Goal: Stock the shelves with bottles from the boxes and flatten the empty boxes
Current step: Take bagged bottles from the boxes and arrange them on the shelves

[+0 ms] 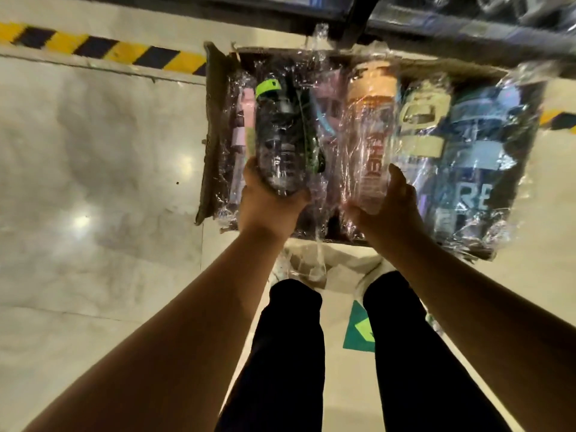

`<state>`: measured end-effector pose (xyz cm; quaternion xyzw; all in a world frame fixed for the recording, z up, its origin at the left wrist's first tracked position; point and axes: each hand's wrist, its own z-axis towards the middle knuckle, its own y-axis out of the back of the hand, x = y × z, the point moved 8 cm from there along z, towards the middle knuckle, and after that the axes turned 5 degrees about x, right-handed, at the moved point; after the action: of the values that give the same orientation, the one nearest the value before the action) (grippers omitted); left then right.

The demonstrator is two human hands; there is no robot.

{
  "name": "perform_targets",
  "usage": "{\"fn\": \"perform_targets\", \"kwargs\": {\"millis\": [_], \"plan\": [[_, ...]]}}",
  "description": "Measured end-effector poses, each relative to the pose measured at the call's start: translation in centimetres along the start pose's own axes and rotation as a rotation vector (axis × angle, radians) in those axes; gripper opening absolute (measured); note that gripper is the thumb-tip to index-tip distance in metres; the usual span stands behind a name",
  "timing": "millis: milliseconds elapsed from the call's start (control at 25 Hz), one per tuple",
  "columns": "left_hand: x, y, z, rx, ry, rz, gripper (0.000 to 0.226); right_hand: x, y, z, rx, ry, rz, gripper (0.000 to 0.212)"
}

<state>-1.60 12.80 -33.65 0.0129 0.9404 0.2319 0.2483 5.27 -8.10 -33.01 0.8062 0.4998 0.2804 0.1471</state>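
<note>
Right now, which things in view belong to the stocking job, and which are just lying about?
Job: black bottle in left hand; orange bottle in right hand; blue bottle; cardboard box; shelf.
Lying about: striped floor tape; green floor sticker.

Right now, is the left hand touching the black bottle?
Touching: the head view shows the left hand wrapped round the black bottle at its base.

- Dim, warm indoor light; overhead lamps show as soft white glare spots on the glossy floor [81, 219].
- Plastic wrap [311, 73] throws sharp, scattered highlights.
- Blur softens the whole frame; the shelf [436, 35] at the top is dark and indistinct.
- Wide-angle distortion stretches the forearms [187, 307] toward the lower corners.
</note>
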Motion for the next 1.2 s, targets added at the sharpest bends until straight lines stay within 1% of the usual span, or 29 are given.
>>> {"fn": "perform_targets", "kwargs": {"millis": [80, 200, 240, 320, 400, 520, 600, 640, 720, 760, 800, 840, 880, 920, 960, 1040, 1120, 1200], "plan": [[0.4, 1.2, -0.9, -0.004, -0.003, -0.079, 0.088, 0.4, -0.5, 1.2, -0.006, -0.065, 0.078, 0.113], [1.3, 2.7, -1.6, -0.032, 0.003, -0.182, 0.090, 1.0, -1.3, 2.9, -0.002, -0.160, 0.180, 0.127], [1.7, 3.1, -1.7, -0.045, 0.010, -0.202, 0.090, 1.1, -1.5, 3.1, -0.013, -0.177, 0.238, 0.127], [2.5, 3.7, -1.7, -0.059, 0.012, -0.206, 0.093, 1.0, -1.5, 2.8, -0.066, -0.186, 0.323, 0.119], [2.2, 3.9, -2.1, -0.042, 0.003, -0.208, 0.093, 0.9, -0.2, 1.3, -0.120, -0.182, 0.321, 0.112], [-0.2, 5.0, -4.5, -0.009, 0.004, -0.242, 0.090, 2.0, 2.7, -2.1, -0.090, -0.130, 0.357, 0.105], [-2.8, 5.8, -7.1, 0.023, -0.001, -0.273, 0.086, 3.9, 5.4, -5.4, -0.052, -0.089, 0.407, 0.095], [-4.2, 6.1, -8.7, 0.053, -0.010, -0.288, 0.083, 4.9, 6.9, -7.1, -0.041, -0.069, 0.438, 0.084], [-7.4, 7.0, -12.1, 0.124, -0.018, -0.322, 0.076, 7.4, 10.5, -10.8, -0.024, -0.021, 0.518, 0.047], [-9.3, 7.8, -14.2, 0.155, -0.043, -0.321, 0.073, 8.0, 11.9, -12.9, 0.001, -0.014, 0.569, 0.036], [-11.3, 8.8, -16.5, 0.157, -0.097, -0.297, 0.073, 8.4, 13.4, -15.4, 0.012, -0.009, 0.629, 0.033], [-13.6, 10.2, -18.8, 0.134, -0.184, -0.254, 0.073, 9.1, 15.3, -17.7, -0.020, 0.031, 0.681, 0.041], [-15.9, 11.7, -21.0, 0.125, -0.276, -0.198, 0.071, 10.3, 17.5, -20.2, -0.099, 0.110, 0.706, 0.059], [-17.9, 12.7, -23.0, 0.127, -0.333, -0.120, 0.070, 11.2, 19.7, -22.8, -0.188, 0.174, 0.684, 0.076], [-19.8, 13.4, -24.9, 0.153, -0.369, -0.105, 0.071, 11.8, 21.7, -25.4, -0.256, 0.218, 0.660, 0.083], [-24.1, 14.8, -29.3, 0.197, -0.468, -0.118, 0.078, 13.4, 25.9, -31.1, -0.329, 0.276, 0.701, 0.083], [-28.4, 16.4, -33.5, 0.168, -0.581, -0.066, 0.078, 14.1, 30.1, -36.4, -0.407, 0.344, 0.768, 0.077], [-32.9, 17.4, -37.8, 0.164, -0.685, -0.051, 0.084, 14.1, 34.1, -41.0, -0.480, 0.392, 0.768, 0.074]]}}
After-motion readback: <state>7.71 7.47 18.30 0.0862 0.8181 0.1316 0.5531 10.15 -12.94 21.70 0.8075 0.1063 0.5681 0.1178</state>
